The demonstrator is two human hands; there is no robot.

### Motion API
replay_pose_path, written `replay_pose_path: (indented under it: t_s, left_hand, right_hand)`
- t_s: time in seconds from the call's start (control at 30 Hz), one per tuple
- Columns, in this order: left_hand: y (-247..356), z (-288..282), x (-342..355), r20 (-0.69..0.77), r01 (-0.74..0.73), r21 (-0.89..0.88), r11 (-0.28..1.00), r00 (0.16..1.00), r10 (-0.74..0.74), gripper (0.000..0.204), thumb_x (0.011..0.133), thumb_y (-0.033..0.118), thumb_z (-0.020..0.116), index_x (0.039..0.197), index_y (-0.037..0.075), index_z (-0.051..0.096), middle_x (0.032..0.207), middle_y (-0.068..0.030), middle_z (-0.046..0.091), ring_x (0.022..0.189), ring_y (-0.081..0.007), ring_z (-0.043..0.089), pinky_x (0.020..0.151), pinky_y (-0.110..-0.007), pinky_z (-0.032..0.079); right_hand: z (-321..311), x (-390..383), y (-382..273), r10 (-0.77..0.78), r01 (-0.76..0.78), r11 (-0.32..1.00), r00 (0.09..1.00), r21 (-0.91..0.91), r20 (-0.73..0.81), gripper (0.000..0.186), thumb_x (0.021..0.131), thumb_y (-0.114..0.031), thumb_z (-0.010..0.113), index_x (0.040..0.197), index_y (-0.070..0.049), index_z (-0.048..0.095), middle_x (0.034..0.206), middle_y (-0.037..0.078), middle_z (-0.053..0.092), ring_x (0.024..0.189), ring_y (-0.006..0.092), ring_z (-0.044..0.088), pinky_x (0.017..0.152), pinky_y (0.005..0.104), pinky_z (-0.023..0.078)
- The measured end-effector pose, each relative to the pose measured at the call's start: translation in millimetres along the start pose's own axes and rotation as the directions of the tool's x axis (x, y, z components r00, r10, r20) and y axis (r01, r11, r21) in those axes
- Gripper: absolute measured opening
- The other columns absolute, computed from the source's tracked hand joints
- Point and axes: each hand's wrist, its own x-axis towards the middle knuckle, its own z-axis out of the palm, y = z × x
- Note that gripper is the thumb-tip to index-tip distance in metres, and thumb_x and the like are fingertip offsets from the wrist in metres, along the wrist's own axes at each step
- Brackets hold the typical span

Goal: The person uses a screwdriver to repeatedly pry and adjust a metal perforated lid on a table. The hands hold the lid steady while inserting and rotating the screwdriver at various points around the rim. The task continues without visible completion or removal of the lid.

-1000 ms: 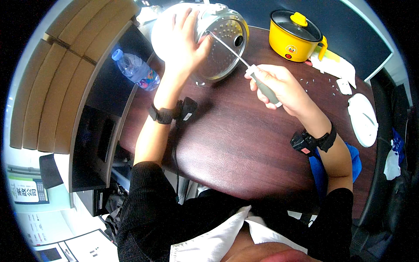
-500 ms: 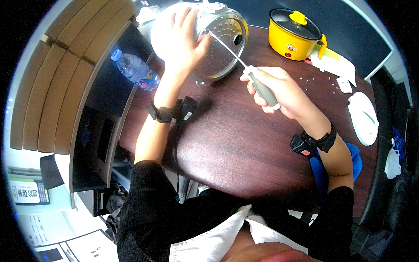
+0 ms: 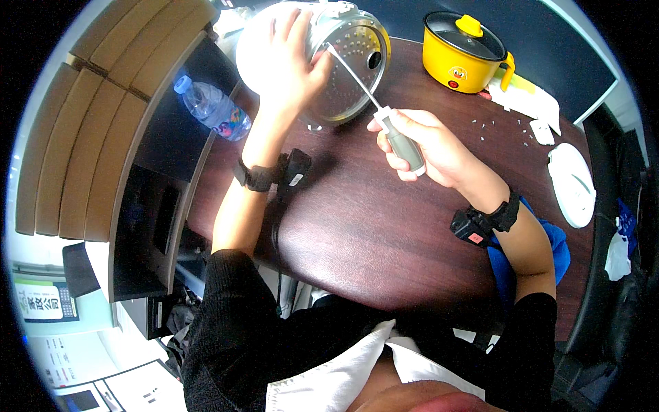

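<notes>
A white rounded appliance [image 3: 255,58], possibly a rice cooker lid or body, lies tilted at the far left of the table. Its round end is a dimpled metal plate [image 3: 347,81] with a dark hole. My left hand [image 3: 294,72] rests on the white shell, fingers spread and thumb at the plate's rim. In my right hand [image 3: 431,137] is a screwdriver [image 3: 405,147] with a grey and white handle, fingers wrapped round it. Its long shaft slants up to the left, and the tip meets the plate's rim near my left thumb. Whatever lies under the tip is too small to make out.
A yellow pot [image 3: 456,65] with a dark lid stands at the back right. Near it are small white bits, a white block [image 3: 541,132] and a white oval part [image 3: 572,185]. A water bottle [image 3: 214,110] lies left. Blue cloth [image 3: 549,250] is by my right forearm.
My right hand and the screwdriver handle have shifted slightly left, so the shaft stands a little steeper. The tip stays at the rim; my left hand has barely moved.
</notes>
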Motion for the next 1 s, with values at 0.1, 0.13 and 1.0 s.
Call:
replay_pose_path:
  t_s: [0.1,0.13,1.0]
  left_hand:
    - [1,-1,2,-0.005,-0.032,0.03,0.999,0.999,0.032,0.059,0.075,0.03,0.065,0.127,0.006,0.055,0.131,-0.0128,0.054,0.125,-0.0337,0.045,0.104,-0.048,0.031]
    - [3,-2,2,-0.002,-0.025,0.024,0.999,1.0,0.025,0.058,0.075,0.03,0.065,0.127,0.005,0.055,0.131,-0.0128,0.055,0.125,-0.0333,0.045,0.103,-0.048,0.031]
    - [5,-1,-1,0.047,0.044,0.0,0.999,0.998,-0.044,0.066,0.074,0.029,0.068,0.133,0.007,0.049,0.136,-0.0176,0.048,0.128,-0.0482,0.039,0.105,-0.052,0.035]
  right_hand:
    - [-3,0,-1,-0.033,0.03,0.996,0.999,-0.086,-0.037,0.037,0.102,-0.035,0.04,0.109,-0.001,0.054,0.079,0.004,0.054,0.054,0.0085,0.051,0.038,0.0221,0.041]
    - [-2,0,-2,-0.039,0.029,0.99,0.997,-0.135,-0.067,0.037,0.102,-0.034,0.04,0.108,-0.001,0.054,0.079,0.004,0.053,0.054,0.0081,0.05,0.038,0.0217,0.041]
    - [-3,-12,-34,-0.104,-0.012,0.828,0.979,-0.56,-0.175,0.032,0.099,-0.033,0.049,0.103,-0.003,0.059,0.075,0.006,0.06,0.051,0.013,0.056,0.041,0.0247,0.045]
